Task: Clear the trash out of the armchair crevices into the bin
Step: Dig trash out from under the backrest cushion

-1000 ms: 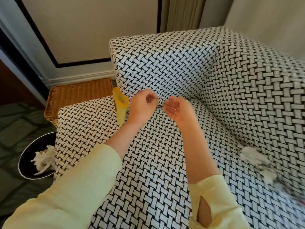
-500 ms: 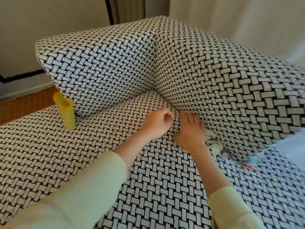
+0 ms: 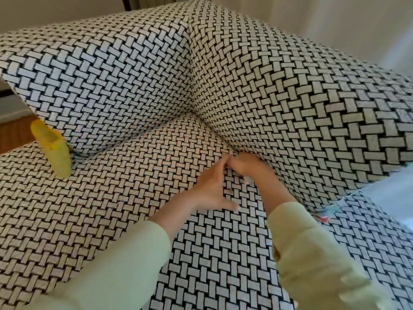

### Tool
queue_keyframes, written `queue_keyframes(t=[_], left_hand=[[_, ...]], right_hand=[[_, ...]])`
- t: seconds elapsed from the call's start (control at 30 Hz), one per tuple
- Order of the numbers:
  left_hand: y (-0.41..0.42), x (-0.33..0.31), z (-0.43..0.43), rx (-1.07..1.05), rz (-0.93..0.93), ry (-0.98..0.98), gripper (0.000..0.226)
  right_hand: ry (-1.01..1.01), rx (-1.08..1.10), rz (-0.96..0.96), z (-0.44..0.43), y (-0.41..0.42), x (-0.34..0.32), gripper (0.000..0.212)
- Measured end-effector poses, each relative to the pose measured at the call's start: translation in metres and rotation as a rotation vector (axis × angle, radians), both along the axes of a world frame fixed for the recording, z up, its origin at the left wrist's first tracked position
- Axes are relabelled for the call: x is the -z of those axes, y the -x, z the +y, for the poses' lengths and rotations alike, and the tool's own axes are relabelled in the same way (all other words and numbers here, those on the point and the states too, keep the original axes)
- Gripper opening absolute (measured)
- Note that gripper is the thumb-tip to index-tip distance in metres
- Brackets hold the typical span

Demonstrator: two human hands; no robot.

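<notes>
1. Hands meet at the crevice [image 3: 214, 133] where the armchair [image 3: 134, 198] seat joins its right-side cushion.
2. The right hand [image 3: 250, 167] has pushed further into that seam than half a second ago. Its fingertips are hidden, so I cannot tell whether it pinches anything.
3. The left hand [image 3: 212, 189], loosely curled before, now lies spread on the seat. Its forefinger touches the right hand and its thumb is splayed.
4. White crumpled paper that showed beside the right hand earlier is now covered.
5. A red-and-teal wrapper scrap [image 3: 324, 217] sticks out of the same crevice, nearer the camera.
6. A yellow wrapper [image 3: 53, 148] stands wedged in the left crevice, mouth open, contents unclear.
7. Wooden floor [image 3: 13, 133] shows at far left.
</notes>
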State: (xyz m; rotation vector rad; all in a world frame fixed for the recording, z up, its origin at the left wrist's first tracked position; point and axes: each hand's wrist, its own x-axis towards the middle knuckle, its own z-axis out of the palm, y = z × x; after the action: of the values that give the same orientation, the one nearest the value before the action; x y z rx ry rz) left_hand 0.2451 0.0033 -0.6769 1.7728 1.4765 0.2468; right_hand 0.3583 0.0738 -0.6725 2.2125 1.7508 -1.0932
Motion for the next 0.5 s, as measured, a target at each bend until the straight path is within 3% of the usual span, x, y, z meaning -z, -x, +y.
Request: queue_keyframes(t=[0.17, 0.5], left_hand=[[0.005, 0.005, -0.009, -0.08, -0.12, 0.062, 0.129], [0.006, 0.009, -0.016, -0.072, -0.024, 0.006, 0.123]], right_hand=[[0.088, -0.115, -0.258, -0.002, 0.007, -0.02, 0.094], [0.129, -0.308, -0.664, -0.036, -0.011, -0.022, 0.101]])
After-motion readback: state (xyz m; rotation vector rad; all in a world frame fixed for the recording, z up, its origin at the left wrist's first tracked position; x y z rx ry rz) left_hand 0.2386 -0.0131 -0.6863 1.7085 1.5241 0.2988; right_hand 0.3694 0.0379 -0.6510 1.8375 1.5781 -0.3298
